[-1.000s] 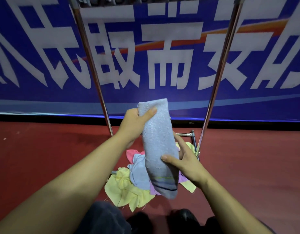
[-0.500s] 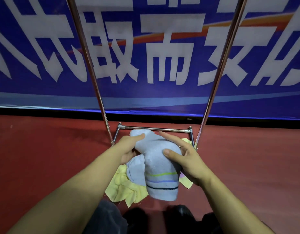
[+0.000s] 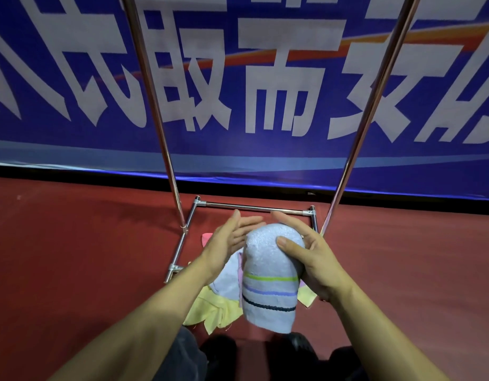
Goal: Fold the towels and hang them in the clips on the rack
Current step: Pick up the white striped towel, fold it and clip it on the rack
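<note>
The pale blue towel [image 3: 268, 273], folded over into a rounded hump, shows green, violet and dark stripes near its lower end. The right hand [image 3: 306, 259] clasps its top, thumb across the front. The left hand [image 3: 226, 243], fingers straight, rests flat beside it. Both are in front of the rack [image 3: 254, 208], above the heap of cloths [image 3: 218, 306].

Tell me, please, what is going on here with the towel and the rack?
A person is folding a light blue striped towel in front of a metal rack. The right hand grips the doubled-over towel, thumb on its front, while the left hand is open with straight fingers beside the fold. More towels, yellow, pink and pale blue, lie in a heap on the red floor inside the rack's base. The clips are out of view, so nothing is seen hung yet.
</note>
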`<state>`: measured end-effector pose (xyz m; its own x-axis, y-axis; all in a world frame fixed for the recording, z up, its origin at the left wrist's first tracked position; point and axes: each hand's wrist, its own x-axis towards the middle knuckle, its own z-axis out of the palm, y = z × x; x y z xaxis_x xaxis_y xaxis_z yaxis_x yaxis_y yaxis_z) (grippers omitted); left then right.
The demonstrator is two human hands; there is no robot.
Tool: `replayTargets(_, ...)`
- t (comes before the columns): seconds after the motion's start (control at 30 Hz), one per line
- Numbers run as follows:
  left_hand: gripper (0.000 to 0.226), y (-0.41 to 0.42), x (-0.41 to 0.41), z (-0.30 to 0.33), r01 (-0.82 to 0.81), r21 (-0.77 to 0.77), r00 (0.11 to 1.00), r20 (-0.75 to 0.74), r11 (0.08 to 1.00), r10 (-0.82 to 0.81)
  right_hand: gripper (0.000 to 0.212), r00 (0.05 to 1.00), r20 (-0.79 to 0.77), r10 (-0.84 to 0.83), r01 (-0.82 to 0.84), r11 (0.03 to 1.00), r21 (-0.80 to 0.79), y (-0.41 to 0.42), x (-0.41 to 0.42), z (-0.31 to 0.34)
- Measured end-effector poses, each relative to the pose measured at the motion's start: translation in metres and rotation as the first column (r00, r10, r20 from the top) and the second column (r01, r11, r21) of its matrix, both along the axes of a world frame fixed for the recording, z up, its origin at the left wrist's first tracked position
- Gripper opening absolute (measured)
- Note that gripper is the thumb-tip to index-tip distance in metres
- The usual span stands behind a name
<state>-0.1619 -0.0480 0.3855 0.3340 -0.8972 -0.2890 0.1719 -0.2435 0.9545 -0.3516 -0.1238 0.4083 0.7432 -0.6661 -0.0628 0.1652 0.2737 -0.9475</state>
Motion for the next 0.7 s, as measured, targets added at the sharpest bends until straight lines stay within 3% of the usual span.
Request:
replayTargets(0.13,0.078,0.005,-0.013,-0.001,0.127,-0.071,0.99,-0.06,0.989,-0.131,0.043,0.999,0.011,-0.034,0.033,0.997,0.065,-0.002,0.001,0.0)
replayTargets(0.27,0.094,0.01,-0.018,-0.011,0.136,-0.126,0.989,-0.044,0.983,-0.143,0.044,0.998,-0.004,-0.058,0.058,0.993,0.105,-0.004,0.0,-0.002)
replayTargets(0.57,0.023,0.013,-0.031,-0.013,0.102,-0.093,0.971,0.224,0.99,-0.079,0.039,0.997,-0.022,-0.08,0.083,0.981,0.173,-0.003,0.006,-0.01)
replayTargets(0.63,0.015,0.014,-0.03,-0.01,0.087,-0.079,0.97,0.233,0.993,-0.067,0.038,0.998,-0.015,-0.067,0.069,0.978,0.195,-0.005,0.005,-0.01)
replayTargets(0.7,0.024,0.015,-0.03,-0.008,0.064,-0.058,0.966,0.255,0.996,-0.047,0.038,0.997,-0.028,-0.074,0.078,0.978,0.196,-0.007,0.005,-0.011)
